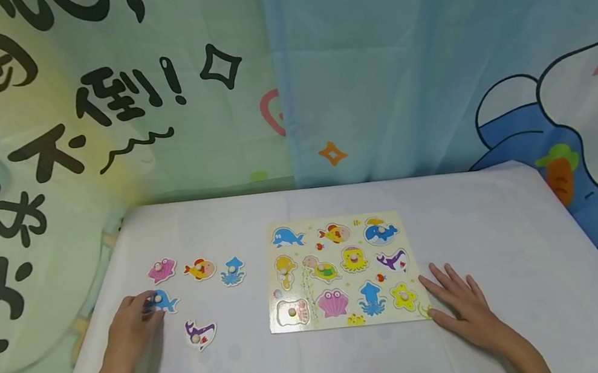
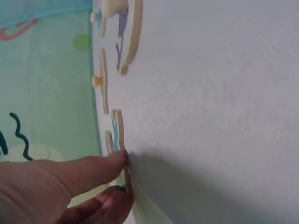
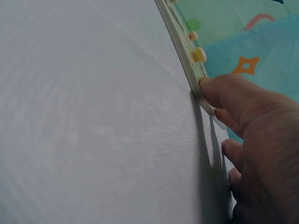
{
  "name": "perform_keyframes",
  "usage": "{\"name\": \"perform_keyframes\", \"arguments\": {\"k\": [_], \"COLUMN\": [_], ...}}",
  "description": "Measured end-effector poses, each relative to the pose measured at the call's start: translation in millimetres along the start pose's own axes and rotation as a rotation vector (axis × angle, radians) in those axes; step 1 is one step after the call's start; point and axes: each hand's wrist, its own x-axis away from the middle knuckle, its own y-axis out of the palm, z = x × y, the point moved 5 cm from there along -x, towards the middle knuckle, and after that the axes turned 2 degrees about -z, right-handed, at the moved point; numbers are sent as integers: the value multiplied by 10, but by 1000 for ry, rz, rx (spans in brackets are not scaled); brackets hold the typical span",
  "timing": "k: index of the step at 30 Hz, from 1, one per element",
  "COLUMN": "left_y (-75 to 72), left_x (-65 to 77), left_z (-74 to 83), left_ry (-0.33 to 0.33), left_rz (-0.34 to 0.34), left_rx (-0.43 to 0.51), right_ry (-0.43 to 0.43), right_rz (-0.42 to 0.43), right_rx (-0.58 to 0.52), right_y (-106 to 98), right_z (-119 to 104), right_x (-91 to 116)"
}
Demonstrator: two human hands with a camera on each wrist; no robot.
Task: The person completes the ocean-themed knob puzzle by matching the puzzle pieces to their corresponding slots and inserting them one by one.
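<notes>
At the left of the table, my left hand [image 1: 131,332] pinches a blue dolphin-like puzzle piece [image 1: 166,302] between thumb and fingers; the fingers hide its head end. In the left wrist view that piece [image 2: 120,133] appears edge-on, low against the white cloth. My right hand [image 1: 468,314] lies with fingers spread at the right edge of a pale yellow sea-animal puzzle board [image 1: 300,274], its thumb and a fingertip touching the edge. Near my left hand lie a pink shell piece [image 1: 162,271], a red and yellow fish piece [image 1: 200,270], a blue squid piece [image 1: 233,272] and a purple whale piece [image 1: 201,335].
Several knobbed pieces sit in the board, among them a turtle [image 1: 323,269], an octopus [image 1: 354,258] and a starfish [image 1: 403,297]. A white cloth [image 1: 350,363] covers the table. Printed curtains [image 1: 375,81] hang behind its far edge.
</notes>
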Motion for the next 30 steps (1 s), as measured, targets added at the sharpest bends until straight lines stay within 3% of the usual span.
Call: {"name": "perform_keyframes", "arguments": {"k": [12, 19, 25, 30], "left_y": [-3, 4, -79, 68], "left_x": [-81, -116, -190, -399], "left_z": [18, 53, 397, 850], "left_ry": [79, 75, 200, 327], "left_rz": [123, 109, 164, 147], "left_rx": [-22, -17, -8, 31], "right_ry": [-7, 1, 5, 14], "right_rz": [-6, -9, -12, -19], "right_rx": [-13, -10, -7, -22], "right_y": [-3, 2, -3, -2], "right_z": [-8, 7, 8, 4], "right_x": [0, 7, 2, -2]}}
